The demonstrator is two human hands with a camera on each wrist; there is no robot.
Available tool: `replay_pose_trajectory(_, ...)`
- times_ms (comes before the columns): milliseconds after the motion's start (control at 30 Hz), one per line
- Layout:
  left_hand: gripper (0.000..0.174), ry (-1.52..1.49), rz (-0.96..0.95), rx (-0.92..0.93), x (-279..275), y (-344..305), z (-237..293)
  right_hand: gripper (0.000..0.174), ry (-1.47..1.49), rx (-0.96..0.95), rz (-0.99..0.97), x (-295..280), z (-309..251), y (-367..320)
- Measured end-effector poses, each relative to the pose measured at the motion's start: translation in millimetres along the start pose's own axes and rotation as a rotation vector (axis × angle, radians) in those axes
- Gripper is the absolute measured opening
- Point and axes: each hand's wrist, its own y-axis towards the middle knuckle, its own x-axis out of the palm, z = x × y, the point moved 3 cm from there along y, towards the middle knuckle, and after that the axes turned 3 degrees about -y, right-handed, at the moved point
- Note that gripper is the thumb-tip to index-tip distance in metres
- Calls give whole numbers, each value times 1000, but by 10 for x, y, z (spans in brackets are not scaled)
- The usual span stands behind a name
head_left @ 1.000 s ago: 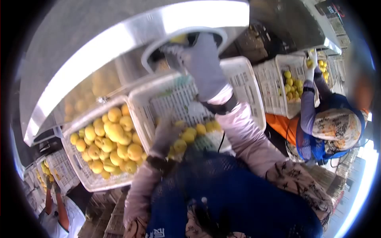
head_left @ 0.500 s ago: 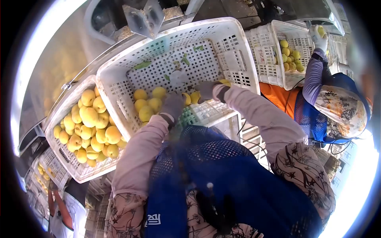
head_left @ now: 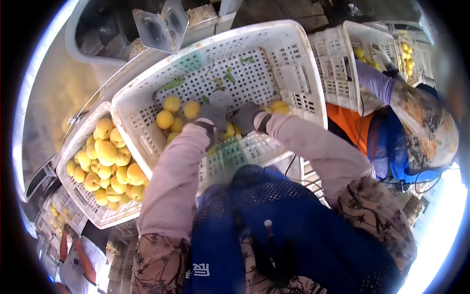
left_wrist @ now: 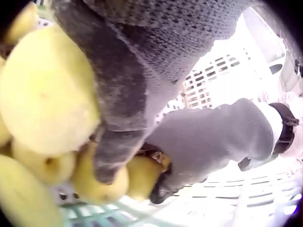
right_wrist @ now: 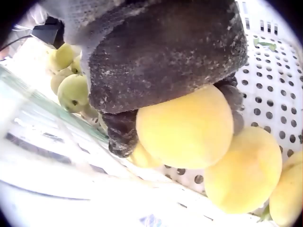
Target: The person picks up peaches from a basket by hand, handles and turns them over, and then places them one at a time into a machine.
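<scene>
Both hands wear grey knit gloves with dark, dirt-marked coated fingers and are in a white perforated crate (head_left: 293,49). My left hand (head_left: 214,116) is among yellow peaches near the crate's front wall; in the left wrist view its fingers curl down onto a yellow peach (left_wrist: 102,182), and a large peach (left_wrist: 47,90) lies beside them. Right beside it, my right hand (head_left: 247,116) grips another yellow peach (right_wrist: 184,127), its fingers showing on both sides of it. More peaches (head_left: 171,104) lie to the left of the hands, and others (head_left: 279,107) to the right.
A second white crate (head_left: 117,221) heaped with yellow peaches stands to the left. Green leaves (head_left: 229,74) lie on the main crate's floor. Metal machinery with an upright plate (head_left: 161,24) borders its far side. At right, another person (head_left: 406,122) reaches into a crate.
A second ago my right hand was at the round machine opening beyond the crate. It has come back down into the crate, and my hands are now closer together. The head view has shifted.
</scene>
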Motion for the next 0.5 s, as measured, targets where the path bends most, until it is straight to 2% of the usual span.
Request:
replay_pose_trajectory(67, 44, -131, -137, -5, 1, -57, -80, 48, 77, -18, -37, -29, 28, -59)
replay_pose_trajectory(100, 44, -122, -128, -9, 9, -56, 13, 51, 133, -31, -73, -96, 77, -52)
replay_pose_trajectory(133, 44, -41, -109, -85, -17, -139, 249, 58, 133, -36, -130, 3, 89, 91)
replay_pose_trajectory(167, 45, 39, -89, -161, -50, -191, 395, 58, 125, -35, -118, -69, 104, 107)
replay_pose_trajectory(200, 45, 46, -78, -167, 258, -13, 407, 54, 173, -47, -160, -138, 98, 69)
replay_pose_trajectory(233, 38, 123, 10, -157, 806, 328, 382, 51, 223, -57, -205, -172, 87, 26)
replay_pose_trajectory(267, 34, 196, 96, -146, 1071, 529, 355, 56, 248, -66, -127, -52, 89, 110)
replay_pose_trajectory(367, 34, 153, 25, -67, 824, 426, 314, 53, 263, -20, -6, -89, 52, 123)
replay_pose_trajectory(400, 33, 157, -118, -92, 473, 302, 350, 53, 267, -69, -25, -89, 85, 108)
replay_pose_trajectory(433, 33, 160, -117, -100, 277, 250, 234, 55, 383, -73, -10, -72, 153, 83)
replay_pose_trajectory(500, 32, -305, -52, -169, -25, 61, -39, 55, 552, -122, 40, 22, 343, 40)
